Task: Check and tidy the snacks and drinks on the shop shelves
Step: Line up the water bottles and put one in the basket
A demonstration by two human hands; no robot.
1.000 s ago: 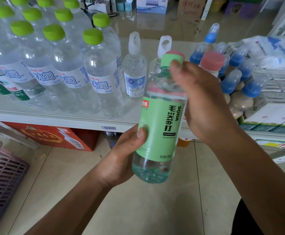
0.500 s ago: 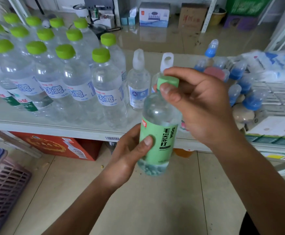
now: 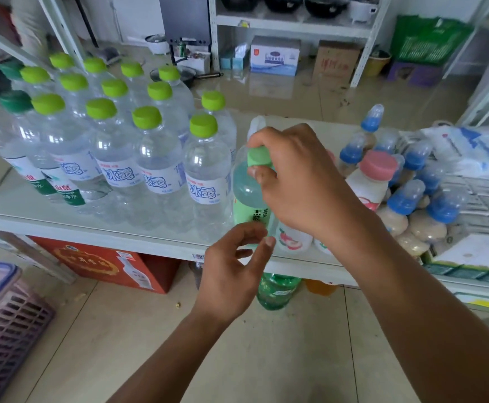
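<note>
In the head view, the right hand (image 3: 304, 181) reaches over the front of the shelf (image 3: 92, 231). Its fingers and thumb are clamped round the green cap (image 3: 258, 157) of the soda bottle (image 3: 249, 199). The bottle stands upright at the shelf's front edge, just beside the nearest of the lime-capped water bottles (image 3: 205, 175) on one side, with a pink-capped milk drink (image 3: 374, 178) near on the other. Its base is hidden, so I cannot tell whether it is fully down on the shelf.

The left hand (image 3: 231, 274) hovers low in front of the bottle, its fingers loosely curled and apart, holding nothing. Whether a fingertip touches the label is unclear.

The step looks like seating the bottle in its slot. To do it well, lower it straight by the cap until the base is flat, and use the left hand to steady the lower body and turn the label to face front. The water bottle alongside should not be nudged. Once the bottle stands firm, the cap can be let go.

Below the shelf are a red box (image 3: 106, 263) and a green bottle (image 3: 276, 289).
</note>
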